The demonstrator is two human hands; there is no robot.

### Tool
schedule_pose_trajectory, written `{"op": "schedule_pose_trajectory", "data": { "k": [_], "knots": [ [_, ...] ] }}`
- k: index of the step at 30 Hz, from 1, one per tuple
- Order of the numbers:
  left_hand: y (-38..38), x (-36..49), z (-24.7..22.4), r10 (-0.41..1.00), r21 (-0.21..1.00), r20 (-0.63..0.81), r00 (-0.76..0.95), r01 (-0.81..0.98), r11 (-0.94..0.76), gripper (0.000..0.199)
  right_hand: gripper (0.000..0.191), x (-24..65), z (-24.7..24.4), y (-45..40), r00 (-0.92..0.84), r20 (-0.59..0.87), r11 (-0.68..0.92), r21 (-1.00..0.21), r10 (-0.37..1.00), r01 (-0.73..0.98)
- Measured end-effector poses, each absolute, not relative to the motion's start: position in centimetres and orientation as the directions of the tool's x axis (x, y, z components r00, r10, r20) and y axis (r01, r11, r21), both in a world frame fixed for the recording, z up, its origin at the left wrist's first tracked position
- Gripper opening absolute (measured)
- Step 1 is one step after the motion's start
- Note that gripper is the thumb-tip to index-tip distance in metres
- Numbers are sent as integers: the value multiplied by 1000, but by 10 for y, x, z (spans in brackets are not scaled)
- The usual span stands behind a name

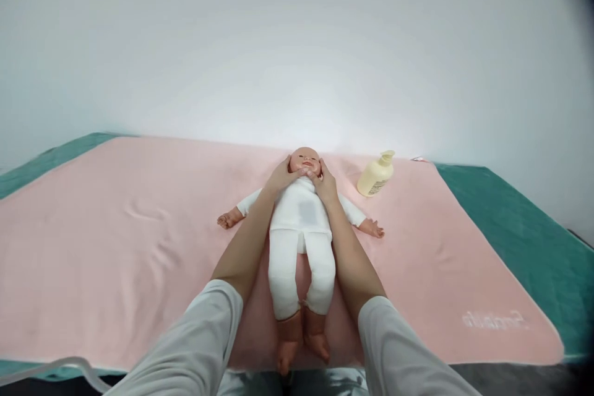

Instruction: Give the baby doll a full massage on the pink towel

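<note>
A baby doll point(301, 216) in a white top and white trousers lies on its back on a pink mat point(176, 229), head toward the wall and bare feet toward me. Its arms are spread to both sides. My left hand point(282, 176) cups the left side of the doll's head and chin, thumb near the chin. On the other side my right hand point(326, 184) holds the head in the same way, its thumb close to the left one. Fingers behind the head are partly hidden.
A pale yellow pump bottle point(375, 174) stands, looking tilted, on the mat right of the doll's head. Green cloth point(520, 229) shows beyond the mat's edges. A white wall rises behind. A pale tube point(69, 362) crosses the lower left corner.
</note>
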State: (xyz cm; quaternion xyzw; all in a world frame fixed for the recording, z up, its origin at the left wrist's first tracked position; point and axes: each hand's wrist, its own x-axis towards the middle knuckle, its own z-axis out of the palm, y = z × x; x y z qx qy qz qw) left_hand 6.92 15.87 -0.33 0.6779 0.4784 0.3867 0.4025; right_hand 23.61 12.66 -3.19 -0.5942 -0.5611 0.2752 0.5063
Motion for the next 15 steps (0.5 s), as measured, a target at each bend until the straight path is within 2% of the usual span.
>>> {"op": "schedule_pose_trajectory", "data": {
  "k": [7,15],
  "knots": [
    [145,72,-8,983,952,127,134,261,-158,93,84,238,-24,124,206,246,134,-887,947,442],
    [141,71,-6,982,952,146,124,254,-174,90,89,239,-25,124,177,251,158,-894,952,420]
  ]
}}
